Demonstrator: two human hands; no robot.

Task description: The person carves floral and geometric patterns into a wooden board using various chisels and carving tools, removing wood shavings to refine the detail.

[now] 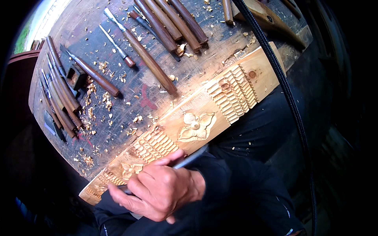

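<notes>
Tan carved board (173,129) | just beyond right grip (157,188) | clenched around grey tool (191,158)

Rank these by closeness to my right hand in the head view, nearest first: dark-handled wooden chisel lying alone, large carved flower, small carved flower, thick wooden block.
1. Small carved flower: just beyond the right hand.
2. Large carved flower: up and right along the board.
3. Chisel: farther up, on the table.
4. Wooden block: far top right.
</notes>
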